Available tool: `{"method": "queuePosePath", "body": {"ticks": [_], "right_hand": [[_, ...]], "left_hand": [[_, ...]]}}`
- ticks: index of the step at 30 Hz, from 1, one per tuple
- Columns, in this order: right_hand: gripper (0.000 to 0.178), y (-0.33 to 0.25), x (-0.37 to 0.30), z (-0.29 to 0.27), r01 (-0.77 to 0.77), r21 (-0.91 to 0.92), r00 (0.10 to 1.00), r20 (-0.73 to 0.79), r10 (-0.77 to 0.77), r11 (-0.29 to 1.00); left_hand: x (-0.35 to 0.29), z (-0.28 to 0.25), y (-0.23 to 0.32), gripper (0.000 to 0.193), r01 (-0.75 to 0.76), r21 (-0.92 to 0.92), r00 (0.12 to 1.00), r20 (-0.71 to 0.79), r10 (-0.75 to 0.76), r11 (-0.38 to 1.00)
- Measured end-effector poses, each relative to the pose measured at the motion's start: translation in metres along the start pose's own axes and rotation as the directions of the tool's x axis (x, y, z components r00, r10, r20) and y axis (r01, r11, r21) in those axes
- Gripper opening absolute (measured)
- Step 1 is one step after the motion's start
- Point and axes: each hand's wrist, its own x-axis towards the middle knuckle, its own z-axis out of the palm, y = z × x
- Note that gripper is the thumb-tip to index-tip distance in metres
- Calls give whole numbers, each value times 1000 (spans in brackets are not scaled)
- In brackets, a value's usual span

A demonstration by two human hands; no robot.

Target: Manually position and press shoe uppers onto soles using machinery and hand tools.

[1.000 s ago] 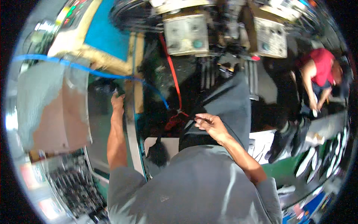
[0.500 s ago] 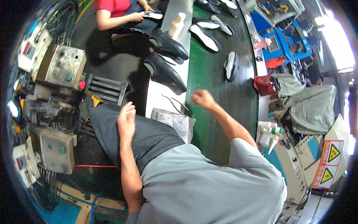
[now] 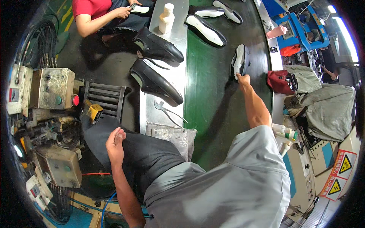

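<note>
Fingers point(image 3: 238, 75) of the right hand point(image 3: 244, 80) pinched on one end of a white-soled shoe point(image 3: 239, 60), over the green belt point(image 3: 209, 129) — left hand point(image 3: 115, 145) kinda slack, fingers barely curled, above the thigh point(image 3: 152, 148). Pliers point(image 3: 162, 109) on the bench point(image 3: 150, 114).

We saw a narrow silver counter point(image 3: 147, 114) running along the left edge of a dark green belt point(image 3: 205, 98). At the counter's near end lay a grey padded cloth point(image 3: 171, 135), with metal pincers point(image 3: 164, 109) just beyond, their handles reaching its right edge. Farther along sat two black shoes point(image 3: 157, 81), toes toward that same edge, then a white bottle point(image 3: 166, 19), upright. Three pale-bottomed shoes point(image 3: 207, 30) lay toward the belt's far end; a fourth shoe point(image 3: 239, 57) was nearer its right edge, perhaps not fully resting.
</note>
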Motion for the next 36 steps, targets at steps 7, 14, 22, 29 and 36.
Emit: {"method": "queuePosePath", "body": {"ticks": [7, 14, 22, 29, 36], "right_hand": [[71, 52, -96, -2, 255, -170, 967, 16, -256, 952], [111, 71, -273, 3, 129, -71, 989, 76, -124, 989], [100, 43, -331, -28, -118, 552, 923, 368, -114, 826], [87, -143, -495, -44, -82, 708, 471, 648, -599, 702], [101, -188, -612, -18, 185, 703, -187, 711, -678, 687]], "left_hand": [[14, 13, 6, 31, -12, 175, 1000, 28, 7, 984], [2, 13, 10, 29, -148, 299, 988, 76, 131, 943], [4, 37, 50, 41, -128, -51, 958, 253, 137, 990], [13, -1, 119, 66, -291, -242, 935, 130, 329, 925], [-58, -115, 91, 59, -340, -296, 937, -189, 295, 892]]}}
